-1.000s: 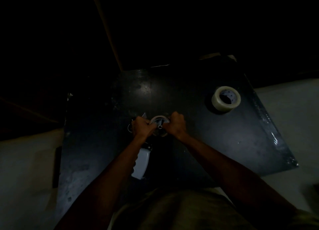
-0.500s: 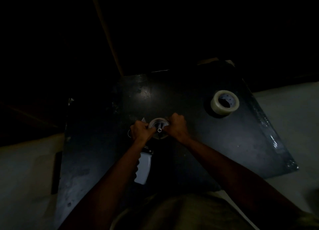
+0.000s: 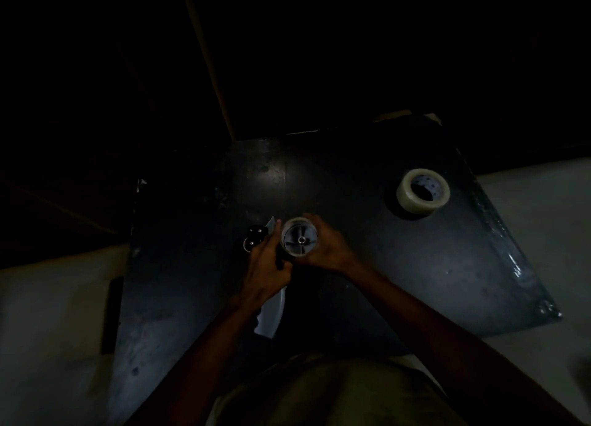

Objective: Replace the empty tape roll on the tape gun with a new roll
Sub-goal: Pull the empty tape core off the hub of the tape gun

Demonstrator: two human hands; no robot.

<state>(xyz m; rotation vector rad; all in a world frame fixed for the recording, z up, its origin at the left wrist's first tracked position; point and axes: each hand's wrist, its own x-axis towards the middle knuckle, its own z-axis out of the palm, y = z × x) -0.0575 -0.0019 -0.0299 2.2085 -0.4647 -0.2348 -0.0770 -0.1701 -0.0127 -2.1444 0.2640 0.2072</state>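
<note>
The scene is dim. A tape gun point(image 3: 271, 310) lies on a dark table point(image 3: 367, 281), its pale handle pointing toward me. My left hand point(image 3: 267, 267) grips the gun's body just below its front end. The empty roll point(image 3: 300, 240), a thin pale ring around the spoked hub, sits on the gun. My right hand point(image 3: 329, 248) curls its fingers round that ring from the right. A new roll of clear tape point(image 3: 422, 195) lies flat at the table's far right, apart from both hands.
The table's right edge point(image 3: 511, 259) runs diagonally and has a glossy film on it. Pale floor point(image 3: 543, 234) surrounds the table. A dark flat object point(image 3: 112, 313) lies by the table's left edge. A wall corner point(image 3: 208, 58) rises behind.
My left hand slid off the ring and down onto the gun's body. The spoked hub now shows fully, with my right hand still round the ring.
</note>
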